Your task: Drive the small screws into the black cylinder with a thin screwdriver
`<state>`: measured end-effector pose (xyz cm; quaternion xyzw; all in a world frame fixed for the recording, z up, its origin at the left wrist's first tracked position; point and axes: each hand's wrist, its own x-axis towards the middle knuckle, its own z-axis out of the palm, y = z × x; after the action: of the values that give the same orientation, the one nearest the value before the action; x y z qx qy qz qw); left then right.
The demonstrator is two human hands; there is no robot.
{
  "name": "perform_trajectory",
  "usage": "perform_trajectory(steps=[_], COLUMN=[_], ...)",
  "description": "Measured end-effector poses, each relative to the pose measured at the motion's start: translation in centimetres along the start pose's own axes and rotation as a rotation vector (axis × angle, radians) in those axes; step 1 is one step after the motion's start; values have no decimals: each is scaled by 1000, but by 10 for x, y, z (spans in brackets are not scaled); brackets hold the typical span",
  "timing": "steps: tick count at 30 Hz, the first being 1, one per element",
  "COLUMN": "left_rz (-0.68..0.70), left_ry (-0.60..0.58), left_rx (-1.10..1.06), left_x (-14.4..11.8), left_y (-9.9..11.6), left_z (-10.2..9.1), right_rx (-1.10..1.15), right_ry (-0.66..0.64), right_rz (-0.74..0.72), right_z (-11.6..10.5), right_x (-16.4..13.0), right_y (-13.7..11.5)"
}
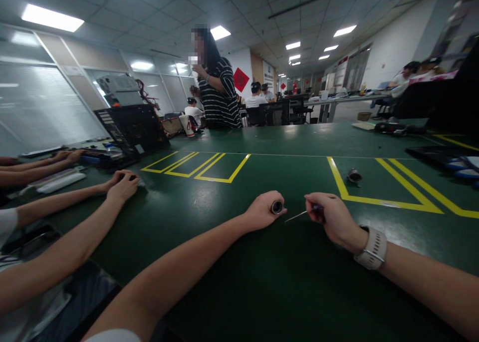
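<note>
Inside your curled left hand (265,212) sits a round part (277,207); your right hand (331,214) grips a thin tool (296,216), perhaps a screwdriver, its tip near the left. A hasty push could slip and jab you. Beyond your right hand lies a metal piece (354,175).

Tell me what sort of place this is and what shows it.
Probably a workshop in an office-like room: a green table marked with yellow tape, what looks like a computer case, and office chairs farther back.

Head view, forward and down, close over the green table (284,172), far depth unclear
</note>
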<state>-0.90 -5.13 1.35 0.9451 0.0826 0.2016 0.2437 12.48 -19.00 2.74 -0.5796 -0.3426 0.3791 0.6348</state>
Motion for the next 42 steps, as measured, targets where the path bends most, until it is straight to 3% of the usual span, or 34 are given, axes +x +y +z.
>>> perform_trajectory(steps=[11, 22, 28, 32, 37, 42], left_rz=[38, 57, 25, -41, -133, -143], left_ry=[-88, -167, -162, -75, 45, 41], left_rx=[-210, -170, -194, -194, -143, -124], left_x=[-2, -3, -3, -2, -1, 0], left_y=[4, 4, 6, 5, 2, 1], left_z=[-1, -4, -4, -2, 0, 0], right_rx=[-22, -33, 52, 179, 348, 126], right_ry=[18, 74, 141, 202, 99, -34], right_rz=[0, 20, 32, -3, -117, -213], right_z=[-4, -3, -9, -9, -6, -1], right_x=[5, 7, 11, 13, 8, -4], right_y=[7, 3, 8, 8, -1, -7])
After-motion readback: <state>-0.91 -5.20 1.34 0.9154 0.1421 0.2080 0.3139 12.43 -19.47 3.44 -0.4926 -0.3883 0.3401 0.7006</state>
